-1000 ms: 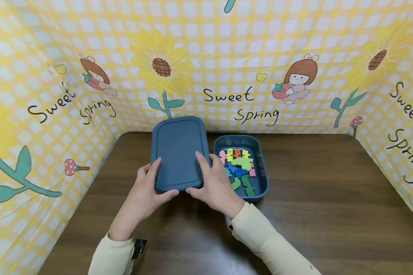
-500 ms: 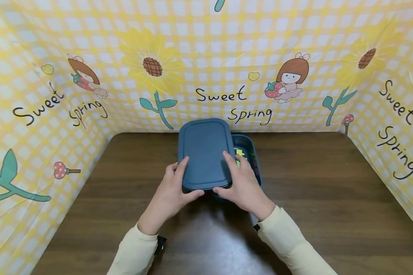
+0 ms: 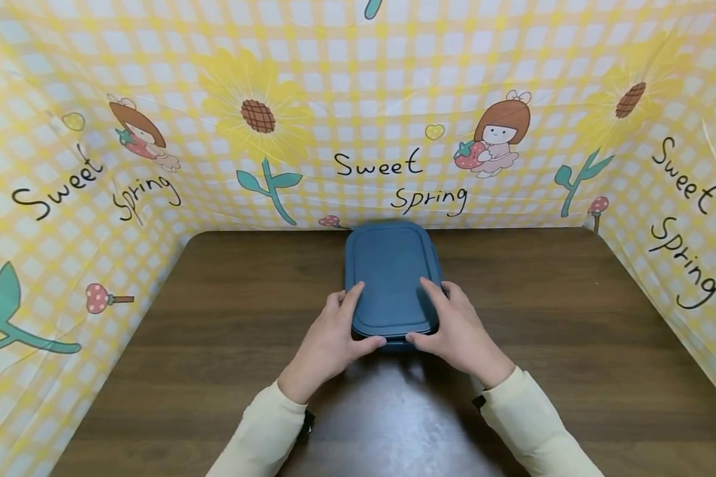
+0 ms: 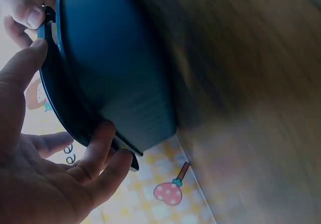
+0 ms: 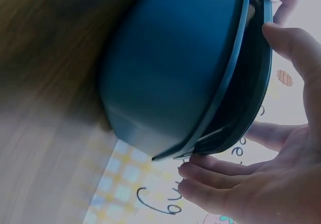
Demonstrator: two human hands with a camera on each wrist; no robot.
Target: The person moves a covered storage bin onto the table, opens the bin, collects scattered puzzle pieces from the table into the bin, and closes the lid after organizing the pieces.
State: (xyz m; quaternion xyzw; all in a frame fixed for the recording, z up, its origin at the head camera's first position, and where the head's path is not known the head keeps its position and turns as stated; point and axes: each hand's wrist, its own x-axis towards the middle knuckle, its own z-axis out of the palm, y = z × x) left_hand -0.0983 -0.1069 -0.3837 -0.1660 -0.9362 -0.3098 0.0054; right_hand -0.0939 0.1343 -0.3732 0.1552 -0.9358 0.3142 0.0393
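A dark blue rectangular lid [image 3: 390, 278] lies over the matching box [image 5: 170, 63], which stands on the table. My left hand [image 3: 331, 338] holds the lid's left side, thumb at the near edge. On the opposite side, my right hand [image 3: 465, 334] grips it in the same way. In the right wrist view, a gap shows between the lid [image 5: 258, 83] and the box's rim, narrowing toward the far end. The left wrist view shows the lid's edge [image 4: 65, 96] along the box rim, with fingers on it. The box's contents are hidden under the lid.
The brown wooden table [image 3: 215, 371] extends around the box on both sides. Behind it hangs a yellow checked cloth [image 3: 370, 99] with flower prints, close to the box's far end. The cloth also forms walls at left and right.
Both hands have carried the lid rightward and down, from beside the box to over it. The colourful puzzle-like pieces seen in the box earlier are now covered. The head view has shifted slightly.
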